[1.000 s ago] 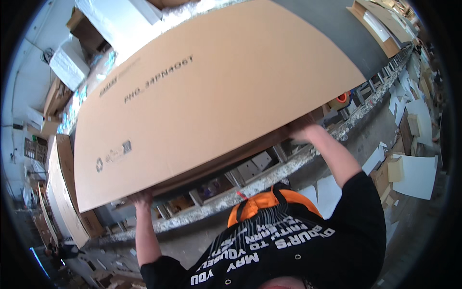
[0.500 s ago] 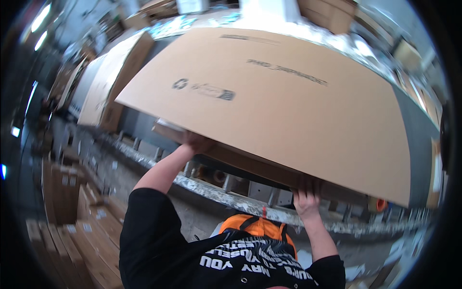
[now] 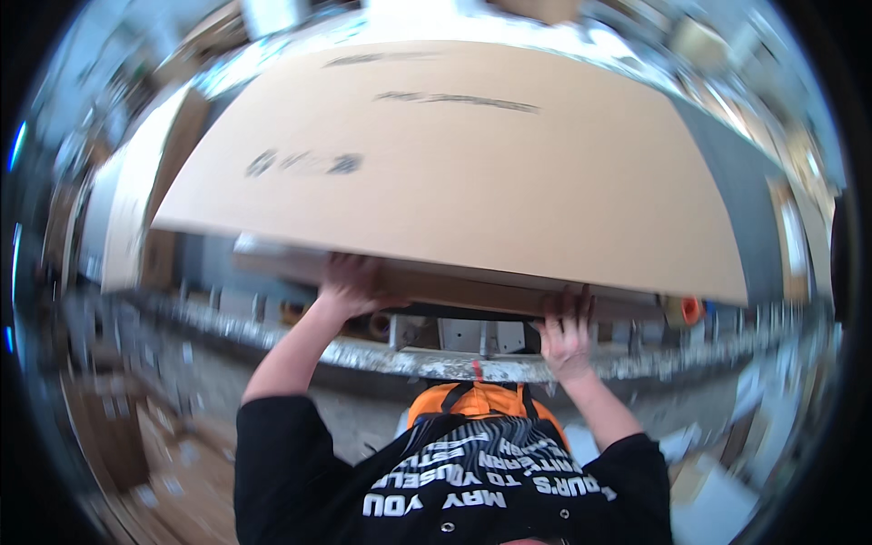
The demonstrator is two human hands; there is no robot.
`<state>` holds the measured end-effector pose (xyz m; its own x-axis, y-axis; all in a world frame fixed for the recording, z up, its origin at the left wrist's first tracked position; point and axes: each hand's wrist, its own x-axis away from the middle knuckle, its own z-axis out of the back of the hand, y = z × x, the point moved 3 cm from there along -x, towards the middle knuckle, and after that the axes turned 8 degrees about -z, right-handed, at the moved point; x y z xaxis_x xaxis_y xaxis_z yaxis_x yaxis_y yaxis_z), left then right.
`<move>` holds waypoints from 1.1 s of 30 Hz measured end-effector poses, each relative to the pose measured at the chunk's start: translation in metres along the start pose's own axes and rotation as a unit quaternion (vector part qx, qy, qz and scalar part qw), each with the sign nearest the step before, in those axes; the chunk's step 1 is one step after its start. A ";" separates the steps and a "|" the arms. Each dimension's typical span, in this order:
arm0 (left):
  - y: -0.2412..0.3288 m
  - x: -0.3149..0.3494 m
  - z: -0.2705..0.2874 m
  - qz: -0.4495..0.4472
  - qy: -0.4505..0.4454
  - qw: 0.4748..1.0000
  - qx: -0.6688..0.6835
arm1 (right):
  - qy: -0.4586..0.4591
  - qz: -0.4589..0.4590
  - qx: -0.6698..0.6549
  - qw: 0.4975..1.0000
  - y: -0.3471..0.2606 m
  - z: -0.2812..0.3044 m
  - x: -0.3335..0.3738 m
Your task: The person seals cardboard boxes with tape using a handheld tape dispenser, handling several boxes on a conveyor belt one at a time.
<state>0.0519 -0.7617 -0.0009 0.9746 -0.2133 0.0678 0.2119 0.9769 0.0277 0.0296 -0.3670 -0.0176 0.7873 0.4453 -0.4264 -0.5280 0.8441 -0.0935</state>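
Observation:
A large brown cardboard box lies before me, its broad top panel marked with dark print. Beneath that panel's near edge runs a narrow cardboard strip along the front. My left hand rests against this strip, fingers extended upward and thumb out to the right; the fingertips are partly shaded by the panel. Further right, my right hand lies against the same strip with its fingers stretched and spread. Motion blurs the picture somewhat.
The box sits on a dark grey conveyor belt with a worn pale front rail. Another carton stands left. An orange tape roll shows by the right front corner. Flat brown cartons are stacked lower left.
The view has turned, so the box now lies straighter across it and further left. Both hands stay against the strip; the right hand's fingers show more plainly spread.

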 end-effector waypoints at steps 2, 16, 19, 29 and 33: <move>-0.007 0.013 -0.004 -0.013 0.035 0.999 -0.029 | 0.031 -0.065 0.024 0.997 0.034 0.015 0.023; 0.193 -0.113 0.141 -0.344 -0.080 0.933 -0.076 | 0.050 -0.050 0.040 0.997 0.055 0.026 0.015; 0.184 -0.103 0.046 -0.349 -0.091 0.931 -0.064 | 0.068 -0.101 -0.077 0.990 0.043 0.021 0.008; 0.187 -0.111 0.040 -0.413 -0.022 0.909 -0.048 | 0.278 -0.169 -0.012 0.945 0.077 0.046 0.027; 0.188 -0.114 0.046 -0.428 -0.005 0.903 -0.043 | 0.321 -0.173 -0.058 0.930 0.101 0.014 -0.007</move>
<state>-0.0230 -0.5539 0.0429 0.4498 -0.8905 0.0684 0.8927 0.4507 -0.0034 -0.0251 -0.2806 -0.0112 0.5841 -0.1473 -0.7982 -0.3392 0.8492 -0.4048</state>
